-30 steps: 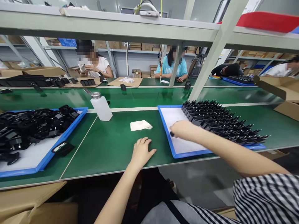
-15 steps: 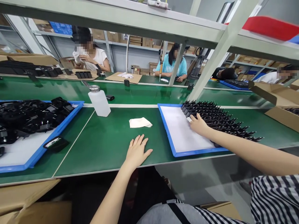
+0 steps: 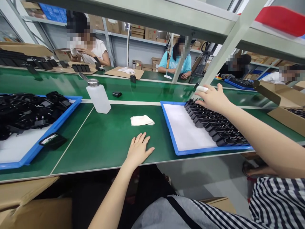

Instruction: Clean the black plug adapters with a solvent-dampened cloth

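My left hand (image 3: 138,149) lies flat on the green bench with its fingers spread, holding nothing. Just beyond its fingertips is a folded white cloth (image 3: 142,120). My right hand (image 3: 213,98) hovers over the far left corner of rows of black plug adapters (image 3: 214,127), its fingers apart and a white wrap on one finger. Nothing shows in its grasp. The adapters stand pins up in a blue-rimmed tray (image 3: 175,140) with a white base, covering its right part. My right forearm hides some of them.
On the left, another blue-rimmed tray (image 3: 35,156) holds jumbled black adapters, with one adapter (image 3: 52,140) at its edge. A white pump bottle (image 3: 98,98) stands nearby. A slanted shelf post (image 3: 220,54) rises behind the right tray. An open carton (image 3: 286,111) is at right. Co-workers sit opposite.
My right hand has lifted from the left edge of the adapter rows and moved toward their far corner, its fingers opening outward. My left hand stays flat. The view has tilted slightly.
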A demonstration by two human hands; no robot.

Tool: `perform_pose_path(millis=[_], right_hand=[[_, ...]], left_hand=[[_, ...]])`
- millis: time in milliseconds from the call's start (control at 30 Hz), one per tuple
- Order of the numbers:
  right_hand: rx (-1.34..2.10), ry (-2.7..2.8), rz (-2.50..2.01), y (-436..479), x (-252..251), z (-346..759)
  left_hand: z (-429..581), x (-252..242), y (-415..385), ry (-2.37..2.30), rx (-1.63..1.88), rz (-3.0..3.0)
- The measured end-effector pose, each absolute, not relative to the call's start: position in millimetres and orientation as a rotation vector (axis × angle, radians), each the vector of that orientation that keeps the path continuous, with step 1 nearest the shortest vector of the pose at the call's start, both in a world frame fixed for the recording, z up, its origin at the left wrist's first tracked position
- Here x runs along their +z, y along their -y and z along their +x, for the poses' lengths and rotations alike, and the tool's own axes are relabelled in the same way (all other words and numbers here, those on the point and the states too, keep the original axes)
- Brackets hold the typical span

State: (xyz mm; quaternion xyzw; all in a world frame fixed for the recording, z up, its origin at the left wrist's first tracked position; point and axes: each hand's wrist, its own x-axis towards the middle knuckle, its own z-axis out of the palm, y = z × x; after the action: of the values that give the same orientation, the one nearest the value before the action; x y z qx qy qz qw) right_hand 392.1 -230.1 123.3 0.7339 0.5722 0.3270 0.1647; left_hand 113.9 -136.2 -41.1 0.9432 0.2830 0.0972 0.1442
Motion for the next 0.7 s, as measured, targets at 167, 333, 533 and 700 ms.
perform_pose_path(millis=[167,333,533,700], right_hand=[[0.814,-1.778,2.036,196,106,367],[0.571,-1.991,2.016,132,50,342],[0.15,-2.098,2.304,31,22,317],[0.129,-2.029,2.516,-50,10,297]], left_hand=[[114,-37,140,-0.821,0.268,2.683],[100,-34,140,-0.85,0.256,2.636],[38,-44,111,-1.351,0.359,2.536],[10,-55,101,-1.689,0.608,2.43]])
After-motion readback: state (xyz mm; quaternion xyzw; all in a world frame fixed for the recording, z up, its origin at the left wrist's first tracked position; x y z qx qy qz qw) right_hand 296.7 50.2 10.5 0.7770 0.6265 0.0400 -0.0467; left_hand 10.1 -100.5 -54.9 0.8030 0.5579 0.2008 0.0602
